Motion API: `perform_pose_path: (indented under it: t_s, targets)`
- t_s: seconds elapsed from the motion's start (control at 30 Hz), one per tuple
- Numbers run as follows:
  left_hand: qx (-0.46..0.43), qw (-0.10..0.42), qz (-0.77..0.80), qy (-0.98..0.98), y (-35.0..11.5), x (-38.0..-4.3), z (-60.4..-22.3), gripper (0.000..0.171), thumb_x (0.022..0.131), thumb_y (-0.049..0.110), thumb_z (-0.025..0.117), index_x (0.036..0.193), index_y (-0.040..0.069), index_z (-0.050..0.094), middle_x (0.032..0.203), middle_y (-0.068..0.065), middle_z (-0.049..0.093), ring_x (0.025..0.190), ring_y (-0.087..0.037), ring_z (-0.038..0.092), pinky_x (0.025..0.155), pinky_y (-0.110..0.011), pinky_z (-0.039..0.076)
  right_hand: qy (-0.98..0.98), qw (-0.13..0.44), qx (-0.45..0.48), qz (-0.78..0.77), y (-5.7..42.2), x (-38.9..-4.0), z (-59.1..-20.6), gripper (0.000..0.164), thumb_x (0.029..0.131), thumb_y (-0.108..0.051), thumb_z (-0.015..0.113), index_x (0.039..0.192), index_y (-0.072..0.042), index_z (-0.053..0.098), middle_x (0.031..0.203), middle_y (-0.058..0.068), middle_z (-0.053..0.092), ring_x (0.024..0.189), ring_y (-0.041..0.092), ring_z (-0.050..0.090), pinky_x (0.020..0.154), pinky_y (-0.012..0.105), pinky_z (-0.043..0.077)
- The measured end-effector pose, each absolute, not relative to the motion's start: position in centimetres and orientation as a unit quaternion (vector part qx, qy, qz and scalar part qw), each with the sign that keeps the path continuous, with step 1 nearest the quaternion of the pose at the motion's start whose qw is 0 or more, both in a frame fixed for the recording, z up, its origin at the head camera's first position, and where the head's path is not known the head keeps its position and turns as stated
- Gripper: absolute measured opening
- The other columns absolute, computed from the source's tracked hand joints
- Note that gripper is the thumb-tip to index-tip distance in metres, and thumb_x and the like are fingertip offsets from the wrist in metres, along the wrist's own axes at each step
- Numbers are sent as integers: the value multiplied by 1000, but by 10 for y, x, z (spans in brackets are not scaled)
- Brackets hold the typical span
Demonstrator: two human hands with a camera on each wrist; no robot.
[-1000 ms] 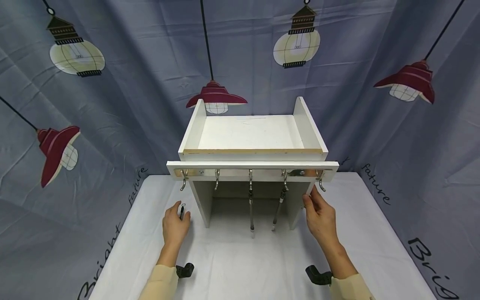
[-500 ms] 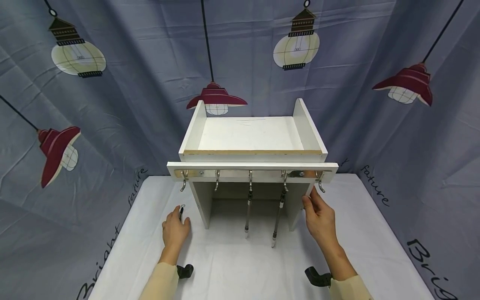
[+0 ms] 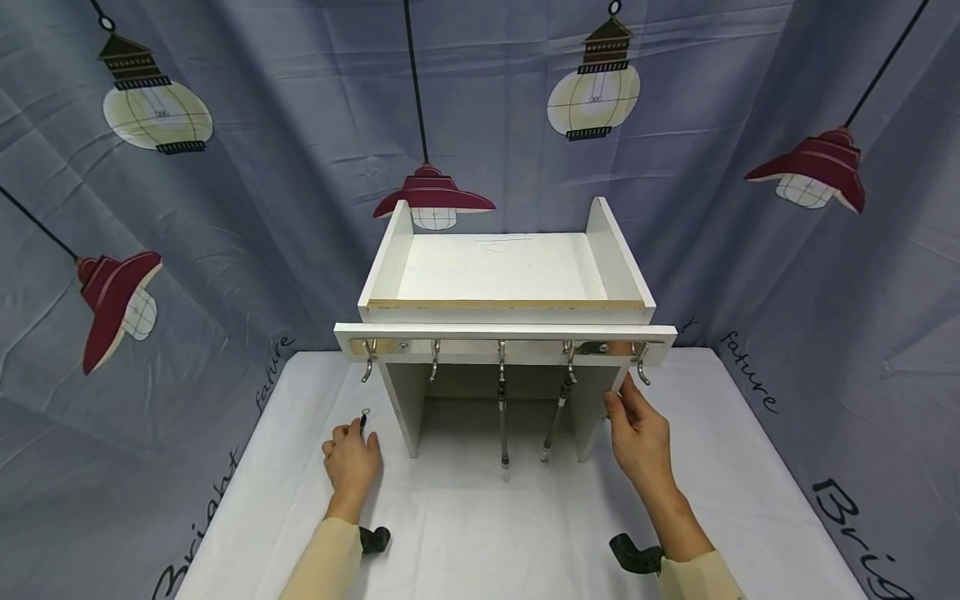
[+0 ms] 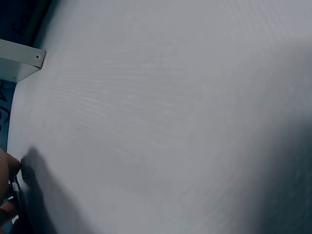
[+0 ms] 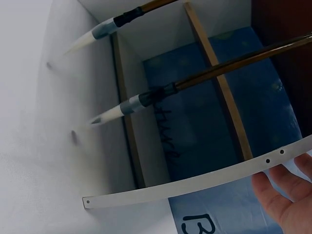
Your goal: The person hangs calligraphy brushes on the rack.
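Observation:
My left hand point(image 3: 351, 462) pinches a dark writing brush point(image 3: 363, 422) above the white table, left of a white wooden rack point(image 3: 506, 332). A small hanging loop shows at the brush's top end; the hand hides most of the rest. My right hand point(image 3: 643, 437) holds the edge of the rack's right side panel point(image 5: 195, 184). Two writing brushes with pale tips hang from the rack's hooks, a middle brush point(image 3: 503, 421) and a right brush point(image 3: 556, 419). In the left wrist view only part of the left hand point(image 4: 6, 180) shows.
Several metal hooks line the rack's front rail, including a far-left hook point(image 3: 368, 360) with nothing on it. An open-topped tray point(image 3: 502, 267) forms the rack's upper part. Behind the table point(image 3: 480, 542) hangs a blue-grey curtain point(image 3: 300, 167) printed with lamps.
My left hand has drawn slightly back toward me with its brush. Both hanging brushes swing a little. The right hand stays on the side panel.

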State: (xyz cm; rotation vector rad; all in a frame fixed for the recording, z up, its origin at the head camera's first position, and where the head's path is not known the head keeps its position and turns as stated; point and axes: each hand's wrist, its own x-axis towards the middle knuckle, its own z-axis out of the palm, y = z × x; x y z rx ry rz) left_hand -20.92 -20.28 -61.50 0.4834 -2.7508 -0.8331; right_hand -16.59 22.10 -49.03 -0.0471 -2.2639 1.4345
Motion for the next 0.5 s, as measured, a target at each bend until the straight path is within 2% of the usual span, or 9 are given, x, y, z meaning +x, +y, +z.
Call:
perform_pose_path:
  t_s: [0.27,0.5]
  targets:
    - [177,141,-299,-927,-200,-211,-623,36,102,18,58,132,-3,61,125,-31,51,110,-49,45,88,-61,39,-819,227,-13,526,222,-167,-489,52,104,-12,62,154,-3,46,151,22,53,123,37,63,82,-3,45]
    - [187,150,-288,-927,-199,-212,-627,31,104,14,54,130,-2,62,118,-32,55,106,-51,50,87,-60,40,-825,225,-19,517,223,-166,-490,52,106,-18,60,154,-6,46,152,21,52,122,39,64,83,-3,44]
